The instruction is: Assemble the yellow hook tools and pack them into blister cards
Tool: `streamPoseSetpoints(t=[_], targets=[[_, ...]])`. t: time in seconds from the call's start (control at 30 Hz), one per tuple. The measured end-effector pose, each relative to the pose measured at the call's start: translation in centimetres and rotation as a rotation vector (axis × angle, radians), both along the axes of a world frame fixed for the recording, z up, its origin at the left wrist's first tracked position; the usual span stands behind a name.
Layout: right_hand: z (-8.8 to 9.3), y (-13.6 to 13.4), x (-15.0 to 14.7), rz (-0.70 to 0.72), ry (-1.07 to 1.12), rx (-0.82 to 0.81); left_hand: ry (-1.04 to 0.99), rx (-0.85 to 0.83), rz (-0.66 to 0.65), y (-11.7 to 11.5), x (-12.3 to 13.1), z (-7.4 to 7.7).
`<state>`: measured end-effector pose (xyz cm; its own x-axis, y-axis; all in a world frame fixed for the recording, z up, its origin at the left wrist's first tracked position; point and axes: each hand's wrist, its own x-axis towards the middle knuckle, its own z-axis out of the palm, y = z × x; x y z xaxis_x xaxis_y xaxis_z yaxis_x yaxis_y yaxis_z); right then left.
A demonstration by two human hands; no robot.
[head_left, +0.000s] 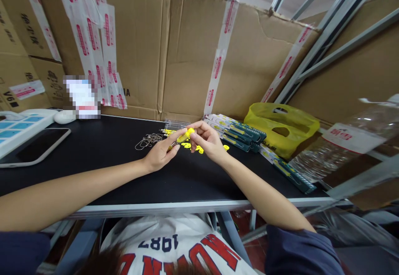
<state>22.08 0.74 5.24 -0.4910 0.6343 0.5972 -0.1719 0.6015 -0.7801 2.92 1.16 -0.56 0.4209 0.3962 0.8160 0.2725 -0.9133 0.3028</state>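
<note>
Two hands at a yellow tool

The left hand (160, 153) pinches a small yellow tool (189, 132) between thumb and fingers. The right hand (209, 142) has its fingers bent at the tool's yellow end, but I cannot tell if they squeeze it. The tool is up above the desk (109, 142), past the middle of the front edge.

Yellow bits (199, 150) lie on the desk just behind the hands. Bent wires (145, 142) sit in a pile to the left. To the right, a stack of green and white boxes (241, 133) is near the back edge. A yellow bag (282, 131) is next to it. One more box (288, 170) lies near the front right corner, and a big clear bottle (338, 142) is by the right edge. A phone (37, 145) lies near the left edge. Behind the back edge stands brown cardboard (187, 59).
</note>
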Motion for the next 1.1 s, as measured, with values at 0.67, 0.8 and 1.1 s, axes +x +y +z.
streamPoseSetpoints(t=[0.67, 0.8, 1.1], targets=[[2.6, 1.1, -1.8, 0.085, -0.134, -0.016, -0.162, -0.109, 0.001, -0.1, -0.2, 0.2], [2.2, 1.0, -2.1, 0.061, -0.102, -0.036, -0.163, -0.085, 0.053, -0.1, -0.2, 0.2], [0.6, 1.7, -2.5, -0.027, 0.015, -0.037, -0.109, -0.054, 0.057, 0.0, -0.1, 0.3]])
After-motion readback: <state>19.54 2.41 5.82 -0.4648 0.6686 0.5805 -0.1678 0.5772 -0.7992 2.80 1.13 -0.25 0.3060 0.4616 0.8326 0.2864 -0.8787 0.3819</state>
